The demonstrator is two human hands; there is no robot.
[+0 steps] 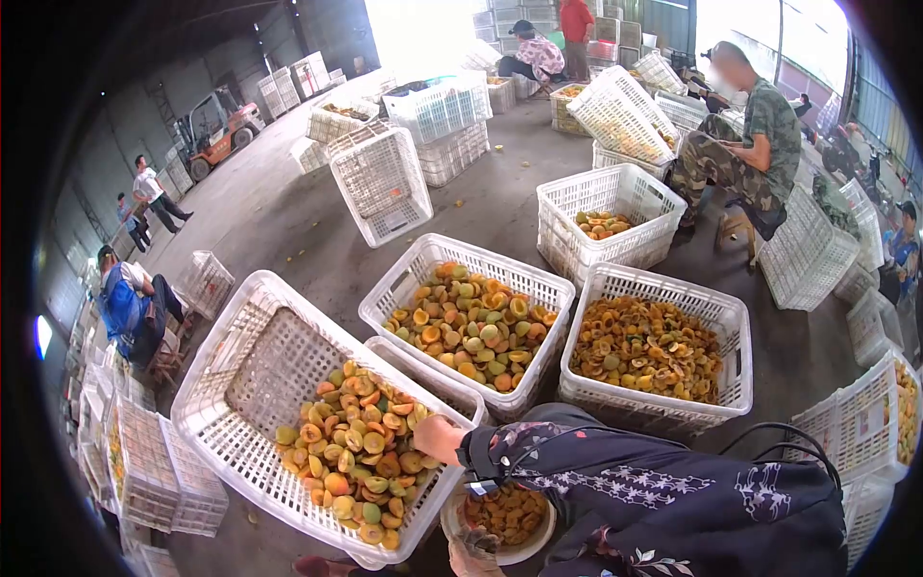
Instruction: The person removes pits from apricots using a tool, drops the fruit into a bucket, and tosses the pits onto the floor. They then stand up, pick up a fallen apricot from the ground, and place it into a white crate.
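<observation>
My right hand (439, 439), below a dark floral sleeve, reaches into a tilted white crate (245, 332) of halved orange and green fruit (361, 442). Its fingers are hidden among the fruit. At the bottom edge, my left hand (473, 553) is closed around something dark and unclear, beside the rim of a white bowl (545, 532). Orange fruit pieces (510, 514) lie in this bowl. Just beyond my right hand stands a white crate (380, 288) of fruit halves, and to its right another crate (735, 337) holds darker orange pieces.
A crate (558, 226) with some fruit stands further back, near a seated person in camouflage (769, 135). An empty crate (380, 178) leans behind the fruit crates. Stacked crates (144, 462) line the left, where another person (130, 298) sits. A forklift (216, 135) stands far left.
</observation>
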